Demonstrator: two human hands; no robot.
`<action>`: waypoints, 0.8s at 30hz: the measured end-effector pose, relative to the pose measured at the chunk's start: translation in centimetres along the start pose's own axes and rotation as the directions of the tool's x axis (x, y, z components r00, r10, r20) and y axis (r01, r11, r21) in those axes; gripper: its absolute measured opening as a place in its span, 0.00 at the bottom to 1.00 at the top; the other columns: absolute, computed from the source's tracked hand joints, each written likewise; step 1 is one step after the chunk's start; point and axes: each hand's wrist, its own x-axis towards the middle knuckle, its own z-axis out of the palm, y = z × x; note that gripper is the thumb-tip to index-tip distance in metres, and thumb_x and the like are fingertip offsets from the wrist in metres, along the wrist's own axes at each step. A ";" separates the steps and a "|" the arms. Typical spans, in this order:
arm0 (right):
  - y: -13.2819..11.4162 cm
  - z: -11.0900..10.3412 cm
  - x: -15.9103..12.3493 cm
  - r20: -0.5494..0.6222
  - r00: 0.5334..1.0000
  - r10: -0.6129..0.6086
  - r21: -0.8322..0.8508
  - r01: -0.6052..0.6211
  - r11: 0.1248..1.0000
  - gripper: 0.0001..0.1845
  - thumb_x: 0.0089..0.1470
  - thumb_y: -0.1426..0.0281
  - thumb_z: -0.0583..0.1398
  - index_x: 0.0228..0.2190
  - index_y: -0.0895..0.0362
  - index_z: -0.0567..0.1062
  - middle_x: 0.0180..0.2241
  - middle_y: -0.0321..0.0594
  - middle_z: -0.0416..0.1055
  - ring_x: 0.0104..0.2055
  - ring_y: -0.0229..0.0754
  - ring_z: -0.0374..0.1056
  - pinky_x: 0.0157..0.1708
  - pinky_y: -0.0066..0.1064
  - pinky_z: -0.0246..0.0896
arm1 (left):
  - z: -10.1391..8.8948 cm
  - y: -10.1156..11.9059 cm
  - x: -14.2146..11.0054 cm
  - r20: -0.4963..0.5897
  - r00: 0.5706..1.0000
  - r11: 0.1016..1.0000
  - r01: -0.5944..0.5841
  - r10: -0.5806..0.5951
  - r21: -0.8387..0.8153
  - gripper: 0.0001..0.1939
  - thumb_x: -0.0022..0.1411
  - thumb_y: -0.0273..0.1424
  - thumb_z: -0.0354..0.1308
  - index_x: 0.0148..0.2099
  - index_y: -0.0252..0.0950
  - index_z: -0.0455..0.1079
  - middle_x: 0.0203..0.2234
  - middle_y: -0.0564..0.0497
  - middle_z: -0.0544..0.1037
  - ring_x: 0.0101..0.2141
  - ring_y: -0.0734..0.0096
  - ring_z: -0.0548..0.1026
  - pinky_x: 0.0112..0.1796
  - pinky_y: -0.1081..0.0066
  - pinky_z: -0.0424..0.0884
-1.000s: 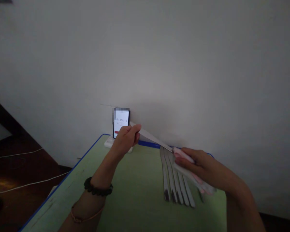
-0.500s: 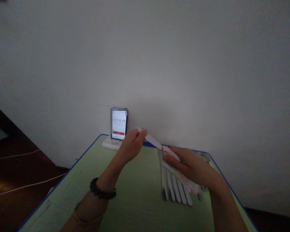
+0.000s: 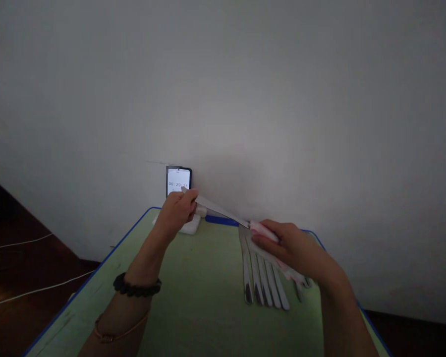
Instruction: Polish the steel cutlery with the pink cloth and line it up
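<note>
My left hand [image 3: 176, 212] is closed in a pinch on one end of a metal table knife [image 3: 223, 210], whose tip pokes out past the thumb. The knife slants down to the right, and its other end goes into a pink and white cloth [image 3: 262, 232]. My right hand [image 3: 297, 248] is closed around that cloth, with the folds hiding the covered part of the knife. Beneath the cloth, several table knives [image 3: 258, 285] lie side by side on the green table [image 3: 200, 292]. More metal cutlery [image 3: 299, 290] shows partly behind the cloth.
A phone [image 3: 178, 179] with a running timer stands at the back left in a white stand [image 3: 191, 225], partly behind my left hand. The table's blue edge [image 3: 221, 220] meets the grey wall [image 3: 223, 99]. White cables [image 3: 40, 287] run at the left.
My left hand has moved left along with the knife, and more of the blade shows out of the cloth. My right hand still grips the cloth at nearly the same spot.
</note>
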 end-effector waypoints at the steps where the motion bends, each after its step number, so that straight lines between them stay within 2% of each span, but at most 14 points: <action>1: -0.3 0.2 0.1 -0.007 1.000 0.005 -0.026 -0.006 1.000 0.19 0.60 0.56 0.50 0.29 0.56 0.69 0.25 0.37 0.70 0.25 0.37 0.63 0.26 0.28 0.50 | 0.1 0.2 -0.2 0.035 0.999 1.000 0.006 -0.006 0.013 0.22 0.53 0.38 0.49 0.12 0.40 0.46 0.07 0.60 0.50 0.10 0.82 0.49 0.14 0.77 0.44; 5: -1.9 1.0 0.7 -0.030 1.000 0.000 -0.099 -0.003 0.995 0.18 0.62 0.58 0.48 0.33 0.57 0.69 0.31 0.44 0.74 0.30 0.41 0.67 0.30 0.29 0.53 | 1.2 1.1 -1.3 0.155 0.988 0.995 -0.041 0.027 0.086 0.21 0.52 0.35 0.50 0.11 0.38 0.52 0.06 0.58 0.54 0.11 0.81 0.52 0.15 0.76 0.44; 9: -2.6 1.3 0.9 -0.035 0.999 -0.027 -0.093 0.023 0.995 0.17 0.62 0.59 0.48 0.34 0.57 0.69 0.33 0.45 0.74 0.31 0.43 0.68 0.31 0.30 0.53 | 2.3 1.4 -2.1 0.182 0.981 0.987 -0.090 0.064 0.136 0.22 0.55 0.37 0.49 0.12 0.38 0.52 0.06 0.58 0.55 0.12 0.80 0.54 0.15 0.76 0.47; 13: -1.2 0.9 0.5 -0.056 0.997 -0.049 -0.046 0.046 0.998 0.19 0.62 0.56 0.48 0.34 0.56 0.69 0.31 0.43 0.74 0.32 0.42 0.68 0.31 0.29 0.54 | 2.1 1.5 -2.1 0.086 0.996 0.999 -0.022 0.018 0.049 0.24 0.57 0.40 0.47 0.12 0.39 0.50 0.07 0.59 0.52 0.11 0.80 0.53 0.15 0.76 0.47; 19: 0.7 0.2 0.1 -0.094 0.994 -0.054 -0.005 0.054 0.999 0.17 0.59 0.56 0.52 0.31 0.56 0.70 0.26 0.38 0.72 0.26 0.39 0.65 0.27 0.27 0.52 | 0.4 1.9 -1.4 -0.072 0.997 0.995 -0.003 -0.005 -0.104 0.23 0.55 0.35 0.50 0.12 0.38 0.48 0.07 0.60 0.52 0.11 0.83 0.52 0.14 0.79 0.48; 24: 0.4 -0.3 0.0 -0.052 0.998 -0.028 0.048 0.031 0.998 0.15 0.58 0.57 0.54 0.32 0.56 0.72 0.26 0.36 0.72 0.25 0.38 0.64 0.27 0.27 0.52 | -0.8 2.0 -1.0 -0.110 0.994 0.996 -0.038 0.029 -0.084 0.24 0.55 0.34 0.51 0.11 0.37 0.49 0.06 0.59 0.52 0.10 0.84 0.51 0.13 0.79 0.46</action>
